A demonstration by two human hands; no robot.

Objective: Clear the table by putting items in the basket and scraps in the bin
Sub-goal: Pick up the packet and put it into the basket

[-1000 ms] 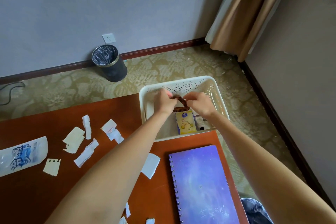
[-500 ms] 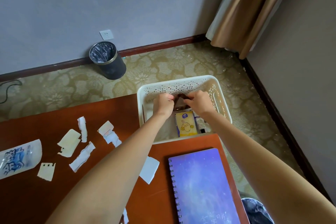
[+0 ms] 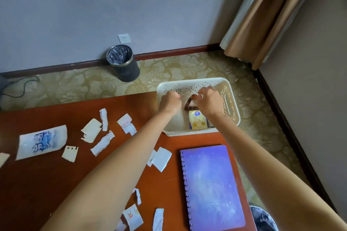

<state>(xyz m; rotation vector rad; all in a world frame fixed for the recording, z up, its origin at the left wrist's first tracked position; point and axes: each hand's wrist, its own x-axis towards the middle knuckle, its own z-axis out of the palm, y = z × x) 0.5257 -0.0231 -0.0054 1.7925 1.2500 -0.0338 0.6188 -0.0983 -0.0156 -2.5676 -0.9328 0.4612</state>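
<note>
**Here: both hands in the basket, scraps left on the table**

A reddish-brown table point(image 3: 47, 184) stands on a gold-patterned carpet point(image 3: 75, 88). Beyond it are a grey wall point(image 3: 112, 5) with a dark red skirting point(image 3: 169, 52), one wall socket point(image 3: 124, 38), a tan curtain point(image 3: 262, 24) in the corner and a black cable point(image 3: 22, 88) on the floor at the left.

There is one cream basket point(image 3: 232, 99), at the table's far right corner. In it lie one yellow pack point(image 3: 197, 122) and one brown object point(image 3: 190, 104).

The left hand point(image 3: 170, 102) is curled into a fist just beside the brown object, with nothing showing in it. The right hand point(image 3: 208, 99) has its fingers curled at the object's top; whether they pinch it I cannot tell.

There are two bins: a black bin point(image 3: 124, 69) by the wall and a second bin point(image 3: 262, 219) at the lower right edge.

On the table lie one purple spiral notebook point(image 3: 212, 187), one blue-printed wrapper point(image 3: 42, 141) and at least ten torn paper scraps point(image 3: 102, 142).
</note>
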